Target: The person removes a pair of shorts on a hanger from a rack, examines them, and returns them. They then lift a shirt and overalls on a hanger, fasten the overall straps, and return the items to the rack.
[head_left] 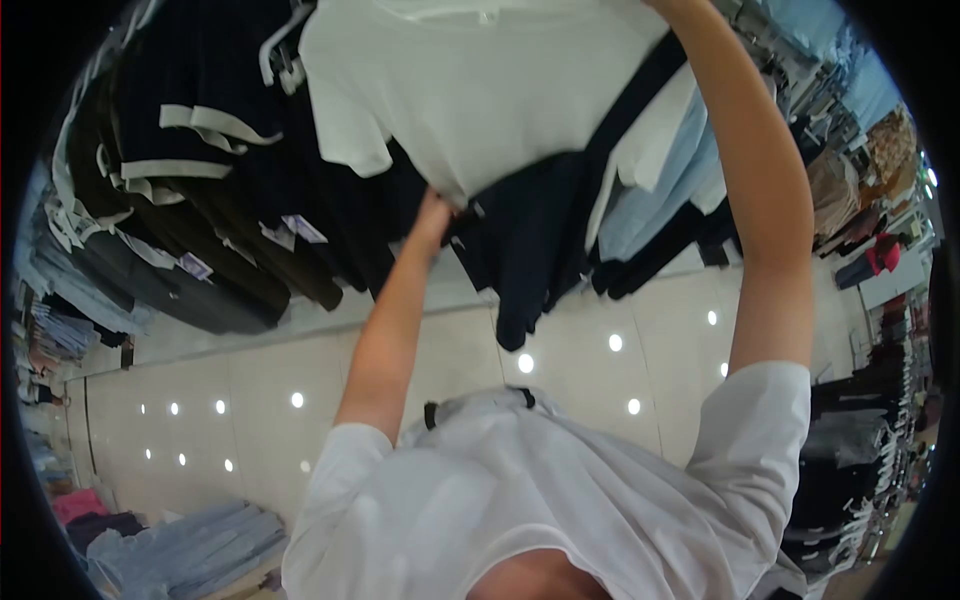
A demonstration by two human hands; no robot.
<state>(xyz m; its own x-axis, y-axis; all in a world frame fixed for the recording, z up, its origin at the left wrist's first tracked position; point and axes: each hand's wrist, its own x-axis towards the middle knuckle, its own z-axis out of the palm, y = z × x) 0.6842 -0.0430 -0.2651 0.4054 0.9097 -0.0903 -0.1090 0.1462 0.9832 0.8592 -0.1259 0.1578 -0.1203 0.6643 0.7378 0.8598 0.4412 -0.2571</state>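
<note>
A white short-sleeved T-shirt point(490, 90) hangs in front of me at the top of the head view. A dark navy garment point(530, 230) with a long strap lies slantwise over its lower right part, its lower end dangling above the floor. My left hand point(437, 213) is closed at the shirt's hem, on the upper left edge of the navy garment; its fingertips are partly hidden. My right arm reaches up beside the shirt's right side, and the top edge of the view cuts off the hand.
Dark clothes point(190, 210) with white trim and tags hang on the left, near a white hanger point(275, 50). Light blue garments point(670, 190) hang behind the shirt. Folded denim point(190, 545) lies at lower left. More racks point(850, 450) stand right, beyond the shiny tiled floor point(260, 370).
</note>
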